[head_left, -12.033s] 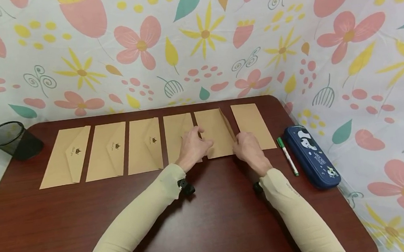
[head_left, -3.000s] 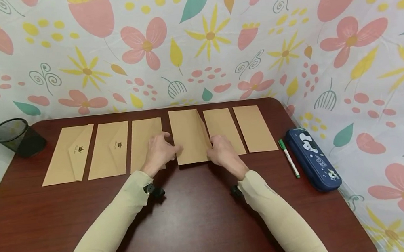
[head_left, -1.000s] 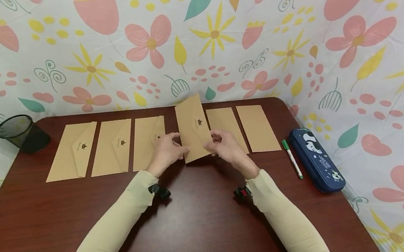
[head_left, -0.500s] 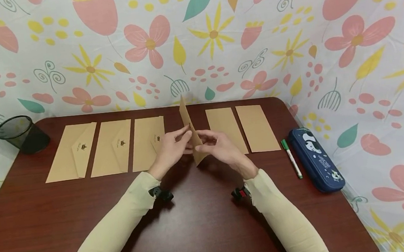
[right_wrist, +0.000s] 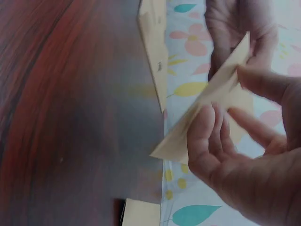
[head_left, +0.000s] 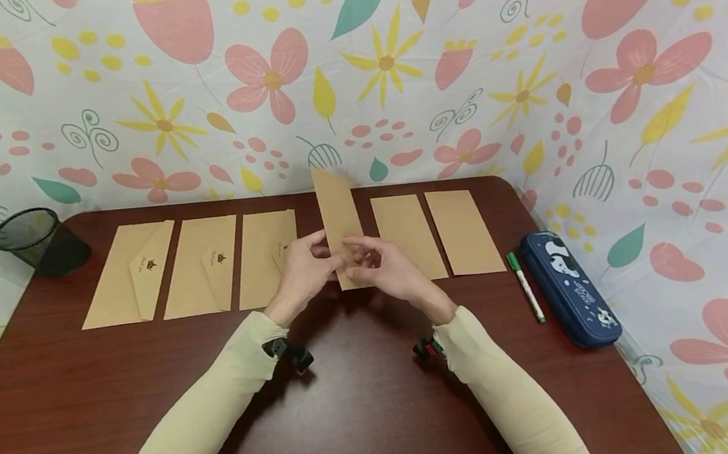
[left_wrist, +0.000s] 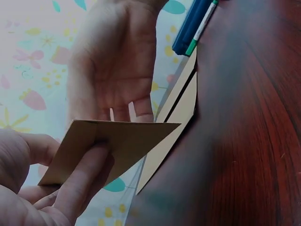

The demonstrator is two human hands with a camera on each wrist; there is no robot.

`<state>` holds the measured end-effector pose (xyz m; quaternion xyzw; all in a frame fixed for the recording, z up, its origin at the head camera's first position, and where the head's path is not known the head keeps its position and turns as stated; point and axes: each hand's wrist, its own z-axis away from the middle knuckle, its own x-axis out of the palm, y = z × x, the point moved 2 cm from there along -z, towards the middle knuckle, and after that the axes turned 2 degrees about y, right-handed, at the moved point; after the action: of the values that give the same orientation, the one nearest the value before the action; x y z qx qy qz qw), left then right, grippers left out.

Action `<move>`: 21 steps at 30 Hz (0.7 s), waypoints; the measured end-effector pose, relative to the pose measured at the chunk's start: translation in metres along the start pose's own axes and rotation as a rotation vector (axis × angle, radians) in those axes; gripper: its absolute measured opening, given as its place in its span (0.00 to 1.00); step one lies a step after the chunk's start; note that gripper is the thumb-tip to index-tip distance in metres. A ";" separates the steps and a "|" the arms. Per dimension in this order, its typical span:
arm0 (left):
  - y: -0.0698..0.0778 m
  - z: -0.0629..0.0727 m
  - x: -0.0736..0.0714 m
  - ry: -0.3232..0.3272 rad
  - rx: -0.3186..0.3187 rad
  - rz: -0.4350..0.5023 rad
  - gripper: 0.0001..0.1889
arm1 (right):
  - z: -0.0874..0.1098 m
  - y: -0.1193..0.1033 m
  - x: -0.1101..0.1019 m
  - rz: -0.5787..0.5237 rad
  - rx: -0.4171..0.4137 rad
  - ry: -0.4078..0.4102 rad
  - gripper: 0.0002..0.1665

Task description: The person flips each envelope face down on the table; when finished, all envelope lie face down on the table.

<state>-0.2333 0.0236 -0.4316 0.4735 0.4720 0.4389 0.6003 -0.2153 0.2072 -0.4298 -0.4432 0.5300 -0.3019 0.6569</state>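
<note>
A kraft paper envelope (head_left: 337, 200) stands raised at the gap in the middle of the row, its plain back towards me. My left hand (head_left: 303, 273) pinches it near its lower left; in the left wrist view, its fingers (left_wrist: 84, 174) lie against one face. Opposite, my right hand (head_left: 391, 268) has loosely bent fingers at the plain face, two fingertips touching or very near it. No finger of the right hand is seen wrapping round behind. The held envelope's printed flap side is hidden in the head view.
Three flap-up envelopes with crown prints (head_left: 128, 275) lie left, the third partly covered by my left hand. Two plain-side-up envelopes (head_left: 466, 232) lie right. Beyond are a green-capped marker (head_left: 526, 288), a navy pencil case (head_left: 570, 287), and at far left a black mesh cup (head_left: 43, 243).
The work has shifted from the fifth envelope to the fourth. That envelope was lifted with its crown print showing, turned edge-on, and now shows its plain back. The right hand's grip has loosened.
</note>
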 end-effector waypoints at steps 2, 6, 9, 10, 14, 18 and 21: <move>-0.001 0.000 -0.001 0.008 -0.024 0.013 0.38 | -0.001 0.003 0.000 0.042 0.024 0.032 0.36; -0.003 -0.001 -0.005 0.009 -0.055 0.065 0.39 | -0.003 0.009 -0.002 0.098 0.087 0.095 0.39; -0.004 -0.002 -0.007 0.008 -0.062 0.090 0.37 | -0.004 0.014 -0.004 0.135 0.132 0.132 0.41; -0.005 -0.002 -0.008 0.009 -0.060 0.092 0.37 | -0.005 0.016 -0.005 0.155 0.149 0.141 0.43; -0.007 -0.003 -0.011 0.015 -0.062 0.073 0.35 | -0.005 0.020 -0.007 0.235 0.210 0.160 0.47; -0.008 -0.003 -0.014 0.022 -0.064 -0.029 0.38 | -0.004 0.017 -0.006 0.298 0.220 0.159 0.47; -0.012 -0.007 -0.017 0.011 -0.040 -0.142 0.41 | -0.004 0.016 -0.005 0.323 0.216 0.162 0.48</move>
<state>-0.2420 0.0066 -0.4417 0.4245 0.4989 0.4071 0.6365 -0.2219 0.2171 -0.4419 -0.2536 0.6097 -0.2825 0.6958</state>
